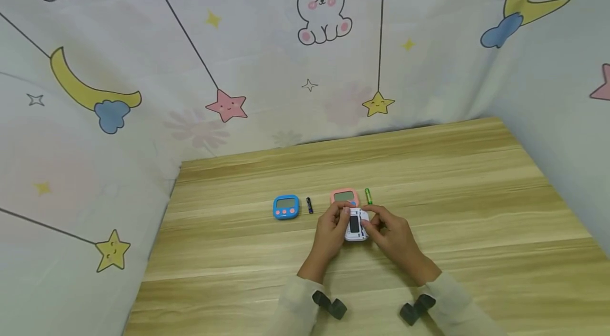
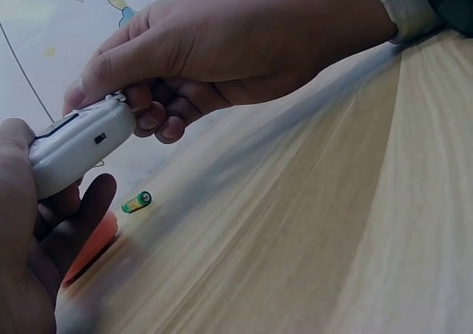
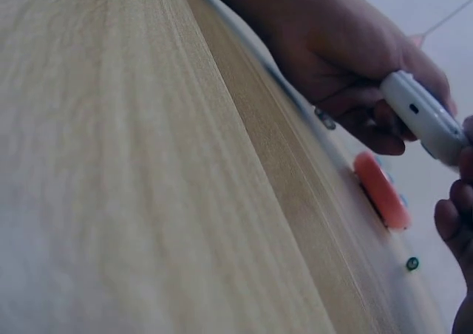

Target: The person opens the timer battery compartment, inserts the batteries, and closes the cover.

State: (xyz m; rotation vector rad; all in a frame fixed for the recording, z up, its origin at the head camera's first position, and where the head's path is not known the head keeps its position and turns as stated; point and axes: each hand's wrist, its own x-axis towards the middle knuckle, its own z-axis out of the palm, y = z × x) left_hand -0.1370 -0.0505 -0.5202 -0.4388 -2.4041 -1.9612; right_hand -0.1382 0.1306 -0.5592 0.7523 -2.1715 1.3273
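Both hands hold a small white digital timer (image 1: pixel 354 236) above the wooden table, a dark rectangle on its upward side. My left hand (image 1: pixel 330 230) grips its left edge, thumb on top. My right hand (image 1: pixel 392 231) pinches the right side, its thumb near a dark slot beside the rectangle. In the left wrist view the white timer (image 2: pixel 85 145) is tilted between the hands, with a small dark switch on its edge. Just beyond the hands lies a pink timer (image 1: pixel 344 197), partly covered by the left fingers. A green battery (image 1: pixel 368 196) is right of it.
A blue timer (image 1: pixel 286 207) with pink buttons lies to the left, screen up. Between it and the pink timer is a black battery (image 1: pixel 309 205). The wooden table (image 1: pixel 229 251) meets a patterned cloth wall (image 1: pixel 267 61) at the back.
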